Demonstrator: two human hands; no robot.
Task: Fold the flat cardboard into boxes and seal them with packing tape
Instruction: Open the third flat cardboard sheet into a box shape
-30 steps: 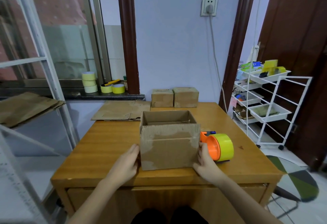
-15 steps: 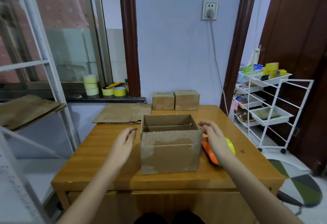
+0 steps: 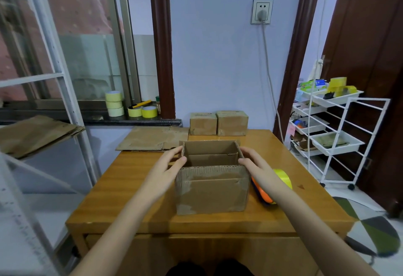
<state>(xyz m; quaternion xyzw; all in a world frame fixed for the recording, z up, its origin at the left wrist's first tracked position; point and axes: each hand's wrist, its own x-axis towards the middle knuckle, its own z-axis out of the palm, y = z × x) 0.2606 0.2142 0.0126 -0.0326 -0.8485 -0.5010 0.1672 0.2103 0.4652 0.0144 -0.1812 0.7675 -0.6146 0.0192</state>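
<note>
On the tabletop (image 3: 135, 190), our left hand (image 3: 165, 167) and right hand (image 3: 258, 166) rest flat-fingered against the open-topped box (image 3: 212, 190); two sealed boxes (image 3: 218, 123) done, flat cardboard (image 3: 150, 139) remains.

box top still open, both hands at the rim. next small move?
Probably fold the side flaps inward. The left hand and right hand sit at opposite top edges of the open box, fingers straight; the tape dispenser lies untouched beside it.

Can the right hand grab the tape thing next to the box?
Probably yes. The tape dispenser lies on the table just right of the open box, directly under the right hand, with nothing between them. That hand only needs to drop down.
</note>
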